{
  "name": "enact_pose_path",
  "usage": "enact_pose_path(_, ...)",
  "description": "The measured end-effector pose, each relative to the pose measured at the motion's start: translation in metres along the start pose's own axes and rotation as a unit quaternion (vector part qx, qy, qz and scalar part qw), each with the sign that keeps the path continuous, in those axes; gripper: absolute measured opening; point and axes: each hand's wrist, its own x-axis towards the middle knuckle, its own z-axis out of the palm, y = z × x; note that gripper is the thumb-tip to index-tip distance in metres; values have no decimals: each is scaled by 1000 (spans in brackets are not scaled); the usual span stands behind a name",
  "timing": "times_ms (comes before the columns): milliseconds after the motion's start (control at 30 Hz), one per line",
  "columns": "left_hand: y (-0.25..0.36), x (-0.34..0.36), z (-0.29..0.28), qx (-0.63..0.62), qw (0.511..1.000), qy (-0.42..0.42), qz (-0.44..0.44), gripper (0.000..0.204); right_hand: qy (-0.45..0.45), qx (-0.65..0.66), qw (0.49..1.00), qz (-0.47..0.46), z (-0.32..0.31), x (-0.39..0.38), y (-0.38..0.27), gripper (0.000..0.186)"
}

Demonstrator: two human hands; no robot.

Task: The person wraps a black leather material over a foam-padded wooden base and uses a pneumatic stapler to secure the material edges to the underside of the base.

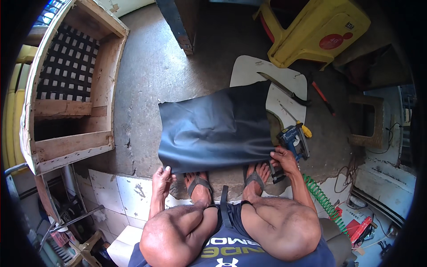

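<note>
In the head view, pinching the near left corner of the black sheet [213,129] between thumb and fingers with the left hand [163,181], and pinching the near right corner the same way with the right hand [284,159]. Holding it out ahead of the knees, over the floor [138,89] and partly over the white board [249,66], with the near edge by the toes. Could nick or slit the sheet by dragging it against the knife [284,89], lying just beside the far right corner; cannot tell about any contact there. Could also scratch or snag it on the yellow-handled tool [307,131] or the blue staple gun [290,137], both near the right hand. Could deepen the wrinkles by pulling unevenly, or lose a corner through too slight a pinch. Could hook the green coiled hose [327,202] with the right forearm by swinging back carelessly. Counting two hands, two sandals [199,182], one sheet, one board, one knife, one yellow-handled tool, one staple gun, one red-and-black tool [320,93], one coiled hose, one yellow stool [307,38] and, at the left, one wooden frame [71,147] with black webbing [66,66] inside.
</note>
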Motion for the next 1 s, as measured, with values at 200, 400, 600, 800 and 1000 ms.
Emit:
enact_pose_path(200,2,-15,9,35,999,9,12,22,-7,32,999,22,10,10,16,20)
enact_pose_path(400,-6,0,-8,-23,995,-13,98,20,-19,149,987,-52,7,9,19,25)
enact_pose_path(600,4,9,2,-49,995,18,82,17,1,149,985,-83,12,21,42,27)
enact_pose_path(800,6,13,6,-24,994,23,107,16,49,66,995,-61,14,25,57,29)
enact_pose_path(1000,-8,32,-2,17,990,51,130,16,171,-50,977,-116,48,19,36,41)
